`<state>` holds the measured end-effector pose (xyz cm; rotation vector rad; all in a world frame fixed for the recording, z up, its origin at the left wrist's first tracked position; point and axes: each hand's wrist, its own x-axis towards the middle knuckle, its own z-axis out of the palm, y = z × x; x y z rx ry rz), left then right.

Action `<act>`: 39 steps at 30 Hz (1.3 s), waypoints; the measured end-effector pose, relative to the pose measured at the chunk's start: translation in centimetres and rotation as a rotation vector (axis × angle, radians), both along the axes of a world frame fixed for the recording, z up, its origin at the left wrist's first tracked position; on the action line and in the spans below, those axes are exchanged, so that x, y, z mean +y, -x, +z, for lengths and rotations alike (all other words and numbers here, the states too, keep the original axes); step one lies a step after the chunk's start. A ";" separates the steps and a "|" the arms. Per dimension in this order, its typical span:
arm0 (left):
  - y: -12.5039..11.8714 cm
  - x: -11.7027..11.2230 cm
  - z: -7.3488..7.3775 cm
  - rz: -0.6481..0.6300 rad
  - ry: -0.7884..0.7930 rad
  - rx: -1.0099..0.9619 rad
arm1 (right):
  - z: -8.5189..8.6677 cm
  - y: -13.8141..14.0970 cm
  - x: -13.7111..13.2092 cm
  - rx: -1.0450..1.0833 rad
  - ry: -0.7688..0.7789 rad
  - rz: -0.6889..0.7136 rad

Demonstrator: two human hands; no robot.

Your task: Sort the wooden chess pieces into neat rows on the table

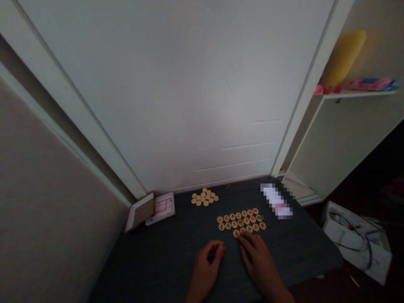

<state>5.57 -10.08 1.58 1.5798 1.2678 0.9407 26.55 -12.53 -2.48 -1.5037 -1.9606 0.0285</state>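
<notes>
Round wooden Chinese chess pieces (240, 223) with red and black characters lie face up in three rows on the dark table (151, 256). The nearest row is shorter than the other two. My right hand (259, 259) reaches over this row with its fingers stretched out and somewhat apart. Its fingertips rest on or beside a red-marked piece (236, 234) at the row's left end. My left hand (206, 263) is to the left of it, on the near side of the rows. Its thumb and fingertips meet in a pinch; whatever they hold, if anything, is hidden.
Farther back, several plain-faced round pieces (205, 197) lie in a cluster near the white panel (189, 105). An open box (140, 211) and a white-and-red case (163, 208) sit at the back left. A blurred-out white paper (275, 201) lies right; a white bin with cables (356, 244) stands beyond the table.
</notes>
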 end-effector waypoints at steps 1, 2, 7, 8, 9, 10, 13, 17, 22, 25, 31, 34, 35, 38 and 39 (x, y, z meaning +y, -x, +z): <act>0.1 0.2 0.4 -0.026 0.008 -0.002 | 0.0 0.0 0.0 -0.001 0.002 -0.003; 0.3 0.5 0.9 -0.053 0.010 0.000 | 0.0 0.0 0.0 -0.002 0.005 -0.002; 2.7 4.0 3.4 -0.080 -0.115 0.133 | 0.1 -0.1 -0.1 0.006 0.014 0.020; 3.3 5.1 3.6 -0.059 -0.157 0.185 | 0.1 -0.1 -0.1 0.009 0.015 0.024; 4.1 6.2 3.7 -0.023 -0.202 0.236 | 0.1 -0.1 -0.1 0.013 0.015 0.026; 4.8 7.2 3.6 0.006 -0.243 0.289 | 0.1 -0.2 -0.1 0.017 0.016 0.028; 6.6 10.1 2.7 0.065 -0.382 0.424 | -0.1 -0.2 0.0 0.019 0.022 0.039; 7.5 12.2 1.3 0.146 -0.527 0.540 | -0.2 -0.1 0.2 0.009 0.019 0.033; 7.4 13.3 0.0 0.152 -0.580 0.603 | -0.1 -0.1 0.1 -0.005 0.041 0.026; 7.5 13.6 -0.9 0.140 -0.594 0.628 | -0.3 -0.2 0.2 -0.023 0.048 0.034; 7.8 13.8 -2.5 0.140 -0.591 0.653 | -1.0 -0.4 0.6 -0.060 0.002 0.064; 7.7 13.8 -2.7 0.152 -0.590 0.669 | -1.0 -0.5 0.7 -0.074 -0.014 0.067; 7.6 13.8 -2.7 0.151 -0.593 0.672 | -1.0 -0.4 0.7 -0.077 -0.015 0.066; 7.4 13.8 -2.6 0.135 -0.603 0.666 | -0.8 -0.3 0.5 -0.083 0.016 0.055; 7.3 13.8 -2.6 0.129 -0.603 0.661 | -0.7 -0.3 0.4 -0.082 0.033 0.048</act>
